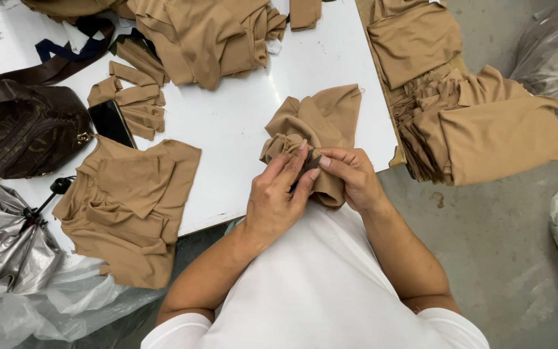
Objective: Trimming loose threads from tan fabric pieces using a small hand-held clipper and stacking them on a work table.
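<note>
Head view: I judge trimming underway; left hand (278, 197) and right hand (350, 176) both pinch tan garment (321, 123) over tabletop (240, 123); next needs steady grip.

White short-sleeved shirt — bare forearms

On the table (240, 123), the bunched garment (318, 123) lies at centre, pinched at its near edge by the left hand (276, 200) and right hand (353, 178). At nine o'clock lies a folded garment (127, 207); a phone (111, 123) and handbag (24, 132) at ten; a stack of garments (479, 129) at three.
</note>
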